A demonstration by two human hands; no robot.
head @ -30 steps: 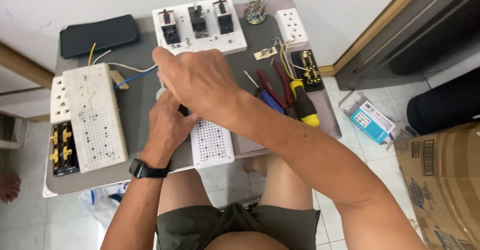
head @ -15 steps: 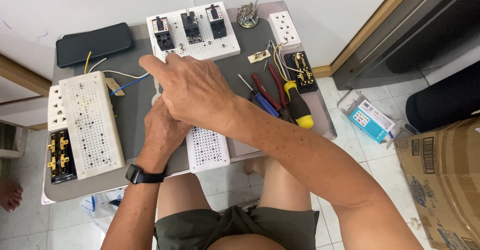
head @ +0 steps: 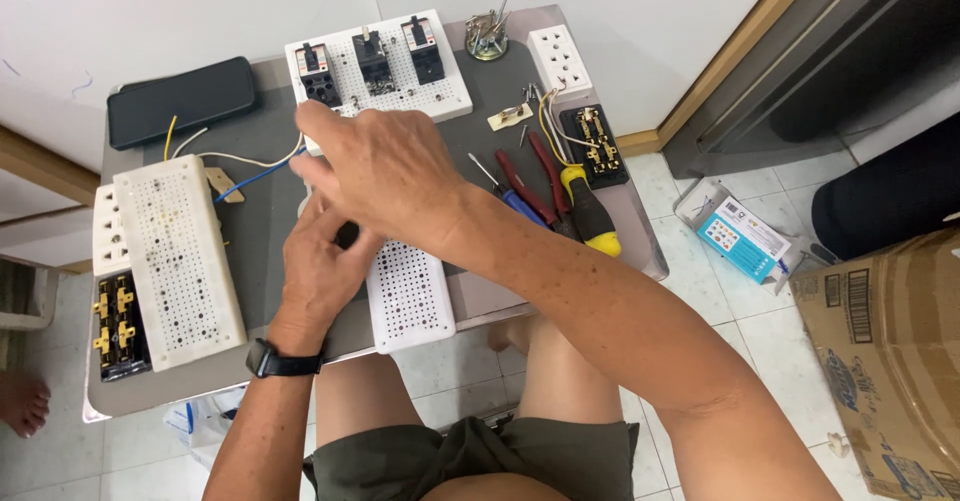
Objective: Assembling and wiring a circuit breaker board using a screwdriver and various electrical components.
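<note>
The left hand [head: 322, 266] curls in a narrow grip around a small dark object [head: 347, 234], only a sliver of which shows between the fingers (its kind cannot be made out). That hand rests at the upper left corner of a white perforated board [head: 408, 296] lying on the grey tabletop [head: 270, 211], wrist bent slightly and bearing a black watch [head: 282, 362], forearm rising from the lower left.

The right hand [head: 385, 166] hovers just above and over the left, palm down, knuckles up, fingers stretched leftward and partly spread; whether it holds anything beneath cannot be told, since its palm is hidden. Its forearm crosses from the lower right and covers part of the board's right edge.

Just beyond the right fingers, white, yellow and blue wires [head: 250, 166] trail left to a larger white perforated box [head: 180, 261] with sockets and brass terminals along its left edge. Farther out above the hands lies another white panel [head: 385, 76] carrying three black breakers, its lower left corner hidden by the right fingers. To the right of the wrist lie screwdrivers and red-handled pliers [head: 555, 196], one screwdriver with a yellow and black handle. A black phone [head: 180, 101] lies far left and up.
</note>
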